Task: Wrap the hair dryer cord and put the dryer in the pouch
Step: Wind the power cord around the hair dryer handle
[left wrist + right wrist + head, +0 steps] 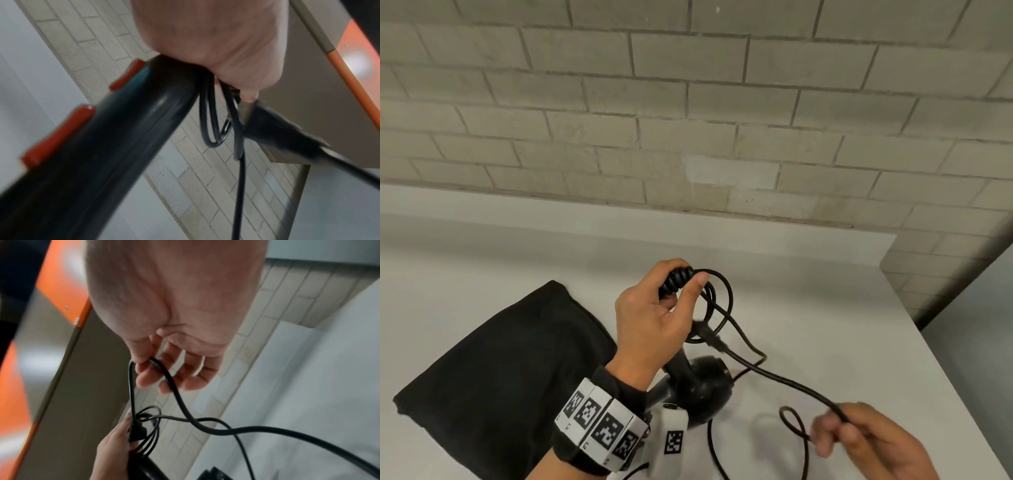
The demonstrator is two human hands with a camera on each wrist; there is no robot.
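Your right hand (pixel 866 437) is nearest, low right, fingers curled round the thin black rubber cord (pixel 784 378); the right wrist view shows thumb and fingertips (pixel 144 379) pinching it. A small loop of the cord hangs just left of that hand. From there the cord runs up and left to your left hand (pixel 654 315), raised above the white surface (pixel 825 308). That hand's fingers and thumb are closed on the top of the handle of the glossy black plastic hair dryer (pixel 702 383), at the ribbed black strain relief, with a few cord loops gathered under the thumb. The dryer's round body hangs below the hand, near the surface; contact can't be told. The left wrist view shows red switches (pixel 59 134) on the handle and the black plug (pixel 283 134) beside the loops. The black fabric pouch (pixel 500 377) lies flat on the surface, left of the dryer. A pale brick wall (pixel 688 102) stands behind.
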